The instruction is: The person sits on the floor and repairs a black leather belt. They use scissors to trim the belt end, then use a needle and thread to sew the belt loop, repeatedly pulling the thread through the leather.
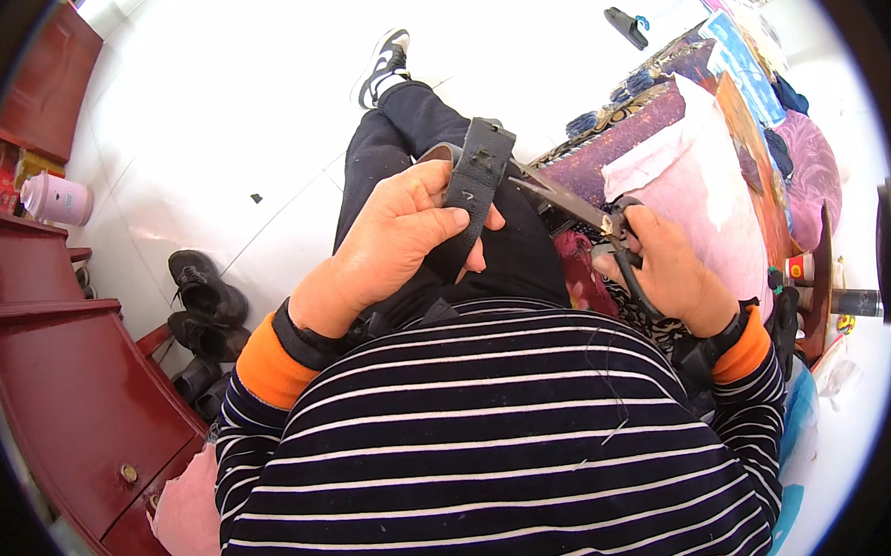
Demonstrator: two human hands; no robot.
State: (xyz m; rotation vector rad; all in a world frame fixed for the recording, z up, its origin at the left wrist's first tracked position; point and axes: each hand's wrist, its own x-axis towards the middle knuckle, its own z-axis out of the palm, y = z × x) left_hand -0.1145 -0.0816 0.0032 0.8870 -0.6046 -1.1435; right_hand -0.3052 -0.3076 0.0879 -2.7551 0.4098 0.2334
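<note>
Scissors [605, 222] held by the handles [625, 261] in your right hand [672, 270], steady the black strap [480, 169] pinched in your left hand [384, 224], its thumb [447, 222] clear of the blades [557, 194].

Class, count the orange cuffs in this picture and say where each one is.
2. The left orange cuff is behind the left hand, which holds a black strap; the right orange cuff is behind the right hand, which holds scissors. No others show.

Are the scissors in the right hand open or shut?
Open: the scissors show a gap between their blades toward the tips.
</note>
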